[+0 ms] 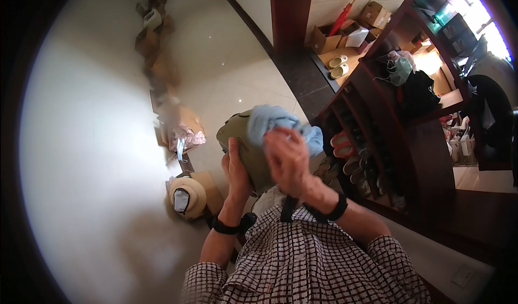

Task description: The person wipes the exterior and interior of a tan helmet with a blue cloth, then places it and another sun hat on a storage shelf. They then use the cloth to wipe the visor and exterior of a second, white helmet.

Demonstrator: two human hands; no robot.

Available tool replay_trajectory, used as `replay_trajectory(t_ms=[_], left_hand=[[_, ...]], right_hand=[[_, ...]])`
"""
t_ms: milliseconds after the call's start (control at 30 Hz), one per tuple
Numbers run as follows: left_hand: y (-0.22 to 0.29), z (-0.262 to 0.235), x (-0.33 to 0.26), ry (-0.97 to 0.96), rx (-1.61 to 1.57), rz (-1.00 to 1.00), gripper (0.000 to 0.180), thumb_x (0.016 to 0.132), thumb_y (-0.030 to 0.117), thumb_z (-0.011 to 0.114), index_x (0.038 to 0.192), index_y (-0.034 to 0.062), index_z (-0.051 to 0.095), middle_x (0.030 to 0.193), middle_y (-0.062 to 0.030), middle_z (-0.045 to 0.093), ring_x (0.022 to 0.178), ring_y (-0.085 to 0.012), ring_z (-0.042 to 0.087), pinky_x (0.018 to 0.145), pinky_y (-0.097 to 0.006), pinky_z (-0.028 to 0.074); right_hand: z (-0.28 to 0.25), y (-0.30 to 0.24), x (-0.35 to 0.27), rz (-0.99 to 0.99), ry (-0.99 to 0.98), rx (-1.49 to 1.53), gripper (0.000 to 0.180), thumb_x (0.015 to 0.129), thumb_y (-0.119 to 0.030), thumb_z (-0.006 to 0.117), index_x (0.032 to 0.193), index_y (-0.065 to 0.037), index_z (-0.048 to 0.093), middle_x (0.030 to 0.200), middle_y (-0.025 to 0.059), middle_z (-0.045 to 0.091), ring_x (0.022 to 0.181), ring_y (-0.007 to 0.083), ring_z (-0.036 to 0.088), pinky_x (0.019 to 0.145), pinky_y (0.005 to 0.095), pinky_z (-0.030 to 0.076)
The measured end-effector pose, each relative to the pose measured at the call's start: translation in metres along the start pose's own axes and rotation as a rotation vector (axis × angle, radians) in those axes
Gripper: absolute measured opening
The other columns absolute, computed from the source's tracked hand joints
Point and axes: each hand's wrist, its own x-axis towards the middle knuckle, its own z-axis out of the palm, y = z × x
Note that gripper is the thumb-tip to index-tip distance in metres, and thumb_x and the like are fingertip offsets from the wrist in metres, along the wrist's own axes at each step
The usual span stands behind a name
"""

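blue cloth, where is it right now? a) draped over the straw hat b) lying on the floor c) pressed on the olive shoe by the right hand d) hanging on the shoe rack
c: the right hand presses the blue cloth against the olive shoe, which the left hand grips from the side.

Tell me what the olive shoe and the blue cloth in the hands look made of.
Olive shoe: probably moulded foam or rubber, matte, with small vent holes and smooth seamless walls. Blue cloth: soft woven or knit fabric, judging by its limp, crumpled folds; exact fibre unclear.
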Motion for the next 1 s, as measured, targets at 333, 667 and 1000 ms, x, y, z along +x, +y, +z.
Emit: replay_trajectory(t_ms=[333,667,1000], left_hand=[[0.031,0.029,-0.005,-0.020,-0.225,0.036,0.052,0.097,0.046,0.032,0.122,0.0043,0.049,0.119,-0.0096,0.056,0.105,-0.0237,0.056,0.092,-0.037,0.045],[0.025,0.032,-0.006,-0.013,-0.259,0.062,0.049,0.096,0.045,0.040,0.123,0.0049,0.049,0.118,-0.0098,0.057,0.106,-0.0224,0.056,0.091,-0.035,0.046],[0.044,0.018,0.012,-0.124,-0.348,0.008,0.058,0.097,0.050,0.028,0.128,0.0036,0.044,0.125,-0.0129,0.052,0.112,-0.0268,0.053,0.097,-0.040,0.041]], right_hand=[[-0.014,-0.008,-0.045,-0.140,0.111,-0.025,0.027,0.064,0.004,0.063,0.091,0.002,0.062,0.098,0.0149,0.061,0.094,0.0347,0.056,0.084,0.0430,0.044],[-0.016,0.013,0.011,0.187,0.312,0.044,0.016,0.077,0.002,0.061,0.093,0.002,0.060,0.092,0.0142,0.063,0.087,0.0327,0.058,0.079,0.0386,0.047],[0.009,-0.025,-0.019,-0.194,-0.038,-0.003,0.035,0.064,-0.009,0.060,0.099,-0.002,0.062,0.104,0.0061,0.060,0.104,0.0254,0.051,0.072,0.0361,0.041]])
